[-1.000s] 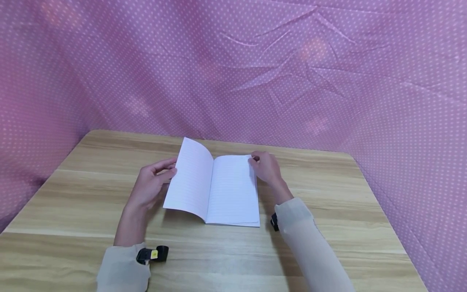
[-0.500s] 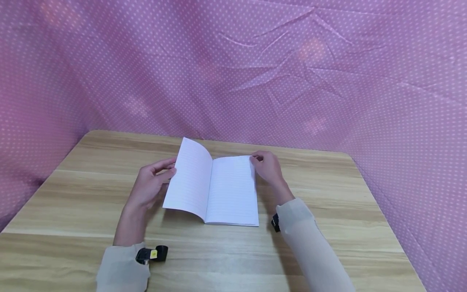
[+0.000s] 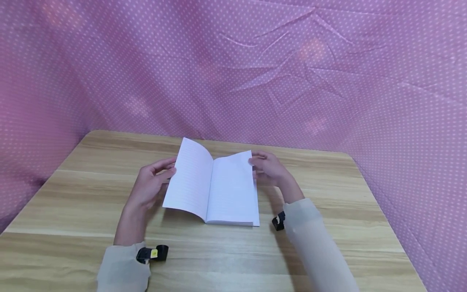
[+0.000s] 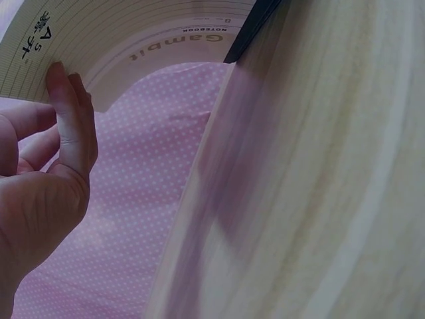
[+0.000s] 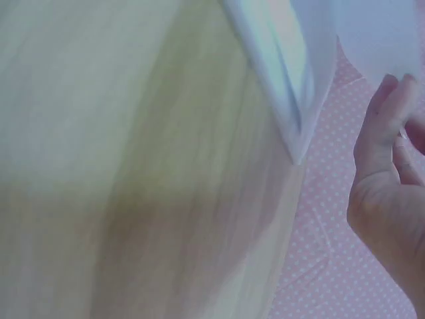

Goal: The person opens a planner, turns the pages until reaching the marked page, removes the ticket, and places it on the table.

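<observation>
An open notebook [image 3: 230, 190] with blank ruled pages lies on the table. Its left side stands raised and bowed, and my left hand [image 3: 148, 184] pinches that outer edge. The left wrist view shows the cover [image 4: 179, 50] with "Gambit" and "NOTEBOOK" lettering, the left hand [image 4: 56, 166] holding its rim. At the upper right corner, my right hand [image 3: 270, 168] pinches lifted pages between thumb and fingers. From the right wrist, the right hand [image 5: 392, 166] holds the edge of a raised page [image 5: 382, 33], apart from the pages below [image 5: 285, 73].
The notebook rests on a wood-grain table [image 3: 226, 259] with rounded far corners. Behind and beside it hangs a pink dotted cloth [image 3: 233, 81]. A black wrist camera [image 3: 153, 254] sits at the left sleeve, another black device [image 3: 279, 221] at the right one.
My right hand has lifted the upper right corner of the right-hand pages and shifted slightly, its fingers more spread. A strip beneath now shows along the right edge. The left hand stays put.
</observation>
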The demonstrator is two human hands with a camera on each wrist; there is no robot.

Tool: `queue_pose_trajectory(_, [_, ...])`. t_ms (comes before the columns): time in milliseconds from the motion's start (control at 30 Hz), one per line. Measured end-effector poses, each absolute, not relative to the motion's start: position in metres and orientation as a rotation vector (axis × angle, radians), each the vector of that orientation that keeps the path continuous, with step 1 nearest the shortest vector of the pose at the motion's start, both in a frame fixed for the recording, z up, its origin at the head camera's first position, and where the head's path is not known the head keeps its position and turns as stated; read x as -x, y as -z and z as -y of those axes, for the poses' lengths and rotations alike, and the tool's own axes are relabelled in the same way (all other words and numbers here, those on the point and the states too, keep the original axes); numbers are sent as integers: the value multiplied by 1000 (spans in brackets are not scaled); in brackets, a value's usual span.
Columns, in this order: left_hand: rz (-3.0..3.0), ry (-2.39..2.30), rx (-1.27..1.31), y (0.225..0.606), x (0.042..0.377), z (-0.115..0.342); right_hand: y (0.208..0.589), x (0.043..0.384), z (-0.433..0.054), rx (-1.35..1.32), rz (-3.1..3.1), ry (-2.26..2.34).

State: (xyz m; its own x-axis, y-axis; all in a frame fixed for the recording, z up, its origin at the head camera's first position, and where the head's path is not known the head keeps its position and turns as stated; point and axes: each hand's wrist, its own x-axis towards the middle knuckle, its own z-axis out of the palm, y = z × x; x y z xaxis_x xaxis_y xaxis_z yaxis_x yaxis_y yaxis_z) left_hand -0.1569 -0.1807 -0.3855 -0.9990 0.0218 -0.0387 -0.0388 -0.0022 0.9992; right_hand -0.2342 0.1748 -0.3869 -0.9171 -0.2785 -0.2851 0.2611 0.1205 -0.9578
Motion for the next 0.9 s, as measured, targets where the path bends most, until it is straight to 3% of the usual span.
queue_pose_trajectory(900, [-2122,-2238,20,386,159,185,363,227,-119,-44,-1517,2268])
